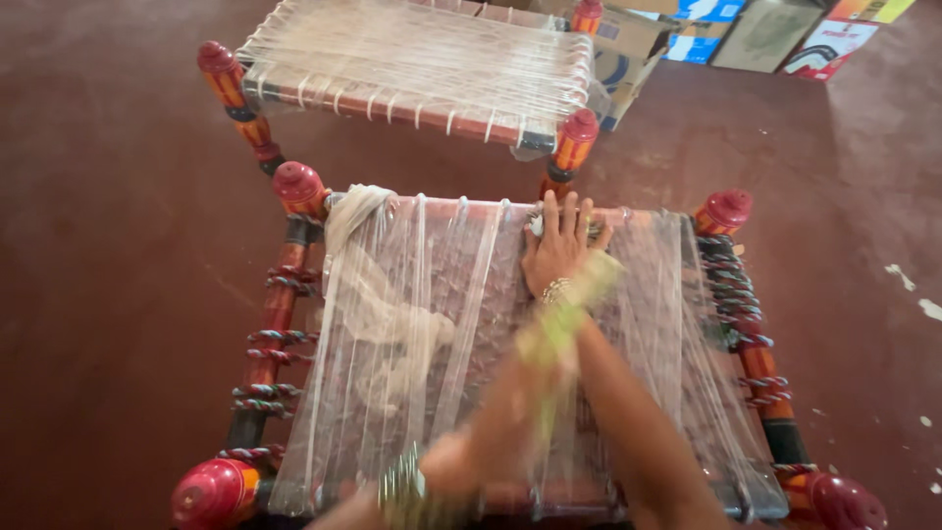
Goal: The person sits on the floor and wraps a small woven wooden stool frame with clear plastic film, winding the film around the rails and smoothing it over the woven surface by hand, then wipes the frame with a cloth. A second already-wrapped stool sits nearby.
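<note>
A low stool frame (278,312) with red knobbed legs lies right below me, its seat wound with clear plastic strips (432,294). My right hand (561,247) rests flat on the strips at the far rail, fingers spread, bangles at the wrist. My left hand (549,334) is a motion blur over the middle of the seat, just behind the right wrist, with a yellow-green streak across it. Whether it holds anything is unclear. Bangles (402,486) show on my left forearm. A bunched wad of clear strip (368,285) hangs from the far left corner.
A second stool (412,69) with a finished white woven seat stands just beyond, nearly touching the far rail. Cardboard boxes (775,34) are stacked at the back right. The floor (108,245) is dark red-brown, with white flecks (913,290) at the right.
</note>
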